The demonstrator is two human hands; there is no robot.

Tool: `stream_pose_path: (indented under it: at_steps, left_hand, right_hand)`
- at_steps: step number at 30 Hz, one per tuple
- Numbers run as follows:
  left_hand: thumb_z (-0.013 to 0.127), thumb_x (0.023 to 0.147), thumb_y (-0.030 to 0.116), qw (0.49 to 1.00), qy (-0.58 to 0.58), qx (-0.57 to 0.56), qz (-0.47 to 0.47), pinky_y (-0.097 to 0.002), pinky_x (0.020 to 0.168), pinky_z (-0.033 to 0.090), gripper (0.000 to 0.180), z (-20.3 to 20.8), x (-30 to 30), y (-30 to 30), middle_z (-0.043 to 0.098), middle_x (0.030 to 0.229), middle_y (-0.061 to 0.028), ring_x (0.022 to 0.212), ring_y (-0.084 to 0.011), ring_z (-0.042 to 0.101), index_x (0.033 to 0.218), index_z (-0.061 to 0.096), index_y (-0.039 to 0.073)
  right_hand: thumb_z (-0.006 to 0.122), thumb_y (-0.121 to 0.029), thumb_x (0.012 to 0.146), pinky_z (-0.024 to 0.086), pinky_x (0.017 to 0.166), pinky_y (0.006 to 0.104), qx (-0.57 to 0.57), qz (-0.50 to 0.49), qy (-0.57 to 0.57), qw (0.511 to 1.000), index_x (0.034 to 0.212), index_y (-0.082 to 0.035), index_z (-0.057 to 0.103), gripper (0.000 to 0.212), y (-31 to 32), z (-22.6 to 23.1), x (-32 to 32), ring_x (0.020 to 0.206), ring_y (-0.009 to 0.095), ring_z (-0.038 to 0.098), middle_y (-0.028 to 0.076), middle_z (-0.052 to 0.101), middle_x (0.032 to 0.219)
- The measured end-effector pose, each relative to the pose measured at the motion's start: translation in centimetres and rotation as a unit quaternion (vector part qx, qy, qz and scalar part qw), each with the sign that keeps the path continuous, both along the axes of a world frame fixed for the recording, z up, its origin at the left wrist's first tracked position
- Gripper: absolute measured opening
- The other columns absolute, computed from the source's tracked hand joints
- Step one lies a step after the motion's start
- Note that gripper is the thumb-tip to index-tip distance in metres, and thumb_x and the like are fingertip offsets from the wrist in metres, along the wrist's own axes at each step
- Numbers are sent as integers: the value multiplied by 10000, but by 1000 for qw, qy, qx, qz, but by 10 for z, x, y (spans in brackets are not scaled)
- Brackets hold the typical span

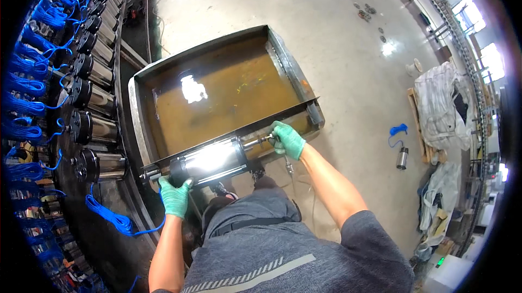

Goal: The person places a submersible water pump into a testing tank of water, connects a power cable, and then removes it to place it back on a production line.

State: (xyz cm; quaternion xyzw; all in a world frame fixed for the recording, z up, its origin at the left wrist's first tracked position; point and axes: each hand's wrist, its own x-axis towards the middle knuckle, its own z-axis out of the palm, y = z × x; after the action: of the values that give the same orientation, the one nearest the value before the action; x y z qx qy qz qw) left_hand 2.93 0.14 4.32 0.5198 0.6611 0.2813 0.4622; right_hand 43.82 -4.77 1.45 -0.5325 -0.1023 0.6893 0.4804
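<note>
A shiny steel cylinder with black end caps (215,161), which looks like a pump motor, lies across the near edge of a water-filled metal tank (145,130). My left hand (174,197), in a green glove, grips its left end cap from the near side, with the thumb up. A blue cable (117,218) runs from near that hand to a coil at the left. My right hand (289,140), also gloved in green, is closed round a metal rod (258,142) that sticks out of the cylinder's right end. The fingertips of both hands are partly hidden.
Along the left stands a rack with several similar steel cylinders (103,166) and blue cable coils (24,130). A dark metal bar (266,119) crosses the tank. At the right, a small cylinder (402,158) lies on the floor beside a wrapped pallet (443,108).
</note>
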Motion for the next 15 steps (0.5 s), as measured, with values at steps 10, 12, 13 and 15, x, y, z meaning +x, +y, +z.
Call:
stream_pose_path:
  at_steps: [10,12,13,15]
  left_hand:
    - [832,800,21,999,21,28,-32,-330,638,623,597,9,6,-3,598,1154,-154,874,-215,638,1238,428,-16]
    - [838,788,20,998,30,37,-35,-319,649,612,597,9,15,-1,614,1117,-147,872,-205,637,1229,436,-15]
    - [841,783,19,998,40,42,-27,-314,654,606,598,11,12,-3,623,1099,-144,871,-200,637,1224,440,-14]
    - [860,758,46,998,57,38,-16,-329,709,592,616,8,8,-5,642,1063,-136,884,-207,641,1217,453,-15]
  right_hand:
    - [491,-332,1017,525,909,514,-199,250,-692,648,1316,-25,499,429,-6,18,130,1062,447,662,266,686,1145]
    - [497,-346,1012,528,915,512,-222,288,-719,593,1313,-16,513,448,0,-15,148,1062,436,667,255,694,1137]
    - [503,-350,1008,530,913,512,-221,298,-720,587,1310,-15,520,451,11,-9,140,1060,434,669,245,697,1140]
    - [514,-358,1001,535,908,513,-218,320,-724,570,1303,-15,535,458,33,7,123,1058,428,674,225,703,1147]
